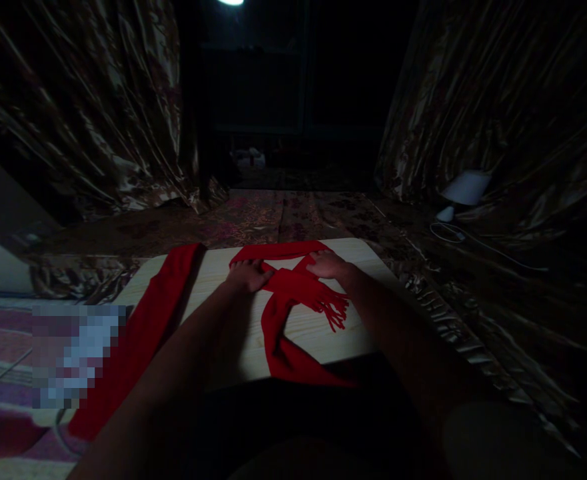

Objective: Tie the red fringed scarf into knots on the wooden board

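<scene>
**On the table (323, 343): scarf (293, 283) under both your hands**

At the middle of the table lies the red scarf, one length crossed over another, with its fringe (334, 307) toward the table's right side. Your left hand (249, 275) rests palm down on the scarf's left part, fingers spread. Your right hand (327, 264) lies on it nearer the table's far right corner, palm down; you cannot tell from this view whether it pinches the fabric. One tail of the scarf bends down to the table's near edge.

Along the table's left side runs a red strip (150, 320); whether it joins the scarf cannot be told. Left of the table is striped bedding (3, 367). Beyond its far edge spreads a patterned cover (263, 213), and past its far right corner stands a lamp (468, 187).
</scene>
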Motion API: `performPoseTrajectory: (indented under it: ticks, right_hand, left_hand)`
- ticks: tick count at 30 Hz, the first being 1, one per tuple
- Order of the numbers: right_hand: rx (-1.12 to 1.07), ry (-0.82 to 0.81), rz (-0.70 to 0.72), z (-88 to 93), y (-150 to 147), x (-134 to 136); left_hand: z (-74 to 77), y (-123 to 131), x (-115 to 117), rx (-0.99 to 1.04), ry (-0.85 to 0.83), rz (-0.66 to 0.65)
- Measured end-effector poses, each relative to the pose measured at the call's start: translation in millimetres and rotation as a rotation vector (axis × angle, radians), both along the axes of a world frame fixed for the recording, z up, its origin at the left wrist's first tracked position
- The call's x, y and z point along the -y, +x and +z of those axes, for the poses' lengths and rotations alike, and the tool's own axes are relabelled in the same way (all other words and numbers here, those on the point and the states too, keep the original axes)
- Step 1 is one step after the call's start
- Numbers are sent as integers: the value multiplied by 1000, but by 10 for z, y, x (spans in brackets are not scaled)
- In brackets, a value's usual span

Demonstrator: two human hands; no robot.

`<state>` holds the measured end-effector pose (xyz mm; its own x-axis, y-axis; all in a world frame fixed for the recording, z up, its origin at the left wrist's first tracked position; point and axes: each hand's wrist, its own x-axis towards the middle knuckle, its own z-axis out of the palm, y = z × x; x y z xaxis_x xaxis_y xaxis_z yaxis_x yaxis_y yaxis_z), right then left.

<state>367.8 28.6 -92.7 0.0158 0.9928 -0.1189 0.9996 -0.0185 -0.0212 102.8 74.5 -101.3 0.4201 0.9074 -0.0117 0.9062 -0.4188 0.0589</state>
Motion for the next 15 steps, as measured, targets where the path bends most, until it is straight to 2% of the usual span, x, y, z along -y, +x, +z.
performPoseTrajectory:
  ticks: [4, 8, 12, 15]
  right_hand:
    - [-36, 158, 19, 113, -101, 144]
    - [-200, 297, 75, 199, -285, 377]
    - [-429, 277, 378, 220, -523, 664]
    - [-453, 279, 646, 225, -658, 840]
  left_hand:
    - [56, 28, 187, 126, 98, -75]
    - [-19, 16, 358, 297, 56, -253]
    - [-155, -10, 412, 194, -64, -344]
    - [-188, -20, 399, 151, -80, -361]
